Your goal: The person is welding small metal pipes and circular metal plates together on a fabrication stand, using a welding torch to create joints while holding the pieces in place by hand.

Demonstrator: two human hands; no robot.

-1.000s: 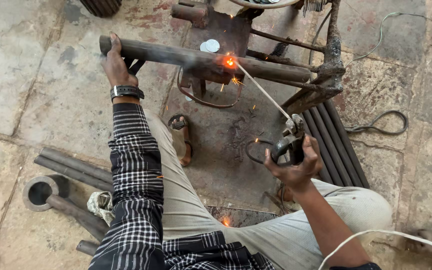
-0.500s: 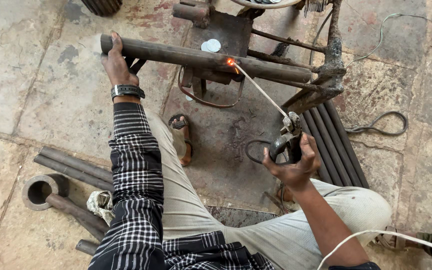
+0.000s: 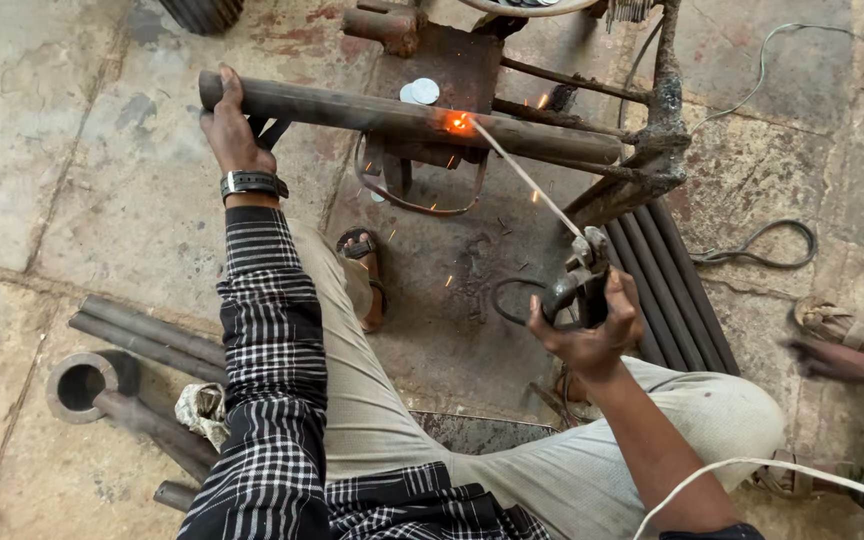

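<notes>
My left hand (image 3: 229, 128) grips the left end of a long rusty metal pipe (image 3: 372, 115) that lies across a welded metal frame (image 3: 642, 160). My right hand (image 3: 592, 330) is closed around a welding electrode holder (image 3: 577, 280). Its thin rod (image 3: 522, 175) reaches up to the pipe, where a glowing orange spot (image 3: 459, 123) burns and small sparks scatter. A wristwatch (image 3: 252, 183) sits on my left wrist. My sandalled foot (image 3: 364, 275) rests on the floor below the pipe.
Loose pipes (image 3: 142, 335) and a ring-ended bar (image 3: 87, 385) lie at the lower left. A bundle of dark rods (image 3: 667, 280) lies right of the holder. A black cable (image 3: 762, 245) curls on the stone floor. Another person's hand (image 3: 832, 358) shows at the right edge.
The glowing weld spot has stayed on the pipe while sparks changed. My right hand shifted slightly with the holder. Another person's hand has appeared at the right edge.
</notes>
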